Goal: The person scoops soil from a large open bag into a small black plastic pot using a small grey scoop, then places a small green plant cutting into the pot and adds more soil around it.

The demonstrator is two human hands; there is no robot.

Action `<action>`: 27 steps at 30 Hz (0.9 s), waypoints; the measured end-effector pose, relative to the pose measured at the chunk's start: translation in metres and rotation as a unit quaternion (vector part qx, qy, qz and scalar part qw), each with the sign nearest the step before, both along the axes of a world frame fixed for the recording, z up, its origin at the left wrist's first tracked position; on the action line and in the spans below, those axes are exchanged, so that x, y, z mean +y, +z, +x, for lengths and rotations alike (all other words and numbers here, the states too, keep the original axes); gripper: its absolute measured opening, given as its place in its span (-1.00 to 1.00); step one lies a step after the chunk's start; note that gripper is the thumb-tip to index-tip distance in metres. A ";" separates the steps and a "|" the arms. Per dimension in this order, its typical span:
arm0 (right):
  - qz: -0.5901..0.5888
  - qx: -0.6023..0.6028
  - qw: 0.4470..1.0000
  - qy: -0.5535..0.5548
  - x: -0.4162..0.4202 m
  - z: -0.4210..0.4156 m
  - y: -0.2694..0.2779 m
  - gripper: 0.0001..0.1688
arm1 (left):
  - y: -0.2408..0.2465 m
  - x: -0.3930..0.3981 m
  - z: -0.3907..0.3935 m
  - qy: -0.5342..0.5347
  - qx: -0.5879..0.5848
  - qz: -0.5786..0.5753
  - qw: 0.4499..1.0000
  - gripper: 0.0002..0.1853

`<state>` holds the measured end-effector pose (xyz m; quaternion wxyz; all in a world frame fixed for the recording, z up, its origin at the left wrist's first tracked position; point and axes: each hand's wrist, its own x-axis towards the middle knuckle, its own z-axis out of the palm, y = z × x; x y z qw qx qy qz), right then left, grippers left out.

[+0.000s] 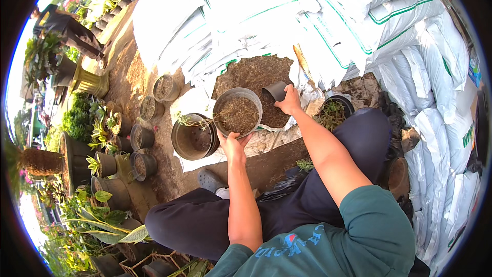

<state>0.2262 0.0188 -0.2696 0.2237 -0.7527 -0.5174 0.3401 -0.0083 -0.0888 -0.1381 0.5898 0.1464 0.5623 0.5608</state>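
Observation:
My left hand grips the near rim of a round plastic plant pot filled with brown soil. A thin leafy stem hangs over that pot's left side. In my right hand is a small black pot, tipped over the loose soil in an opened white sack. Whether the small pot holds soil is hard to tell. Left of the filled pot stand nested empty pots. A black pot with green plants sits beyond my right forearm.
White sacks with green print are stacked in front and along the right. Small soil-filled pots line the ground at left, beside potted plants. A person stands at far left. My shoe is below the nested pots.

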 end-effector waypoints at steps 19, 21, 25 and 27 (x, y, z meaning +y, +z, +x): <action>0.058 0.196 0.973 -0.109 0.032 0.054 0.128 0.02 | 0.007 0.010 0.024 0.010 -0.026 -0.025 0.999 -0.01; 0.026 0.191 0.978 -0.074 0.034 0.063 0.155 0.05 | 0.007 0.009 0.024 0.010 -0.025 -0.037 0.999 -0.03; 0.021 0.109 0.994 -0.017 0.023 0.065 0.197 0.02 | 0.004 0.007 0.029 -0.022 -0.022 -0.042 0.999 -0.03; 0.027 0.128 0.991 0.003 0.015 0.072 0.204 0.00 | 0.003 0.003 0.035 -0.044 -0.021 -0.038 0.998 -0.03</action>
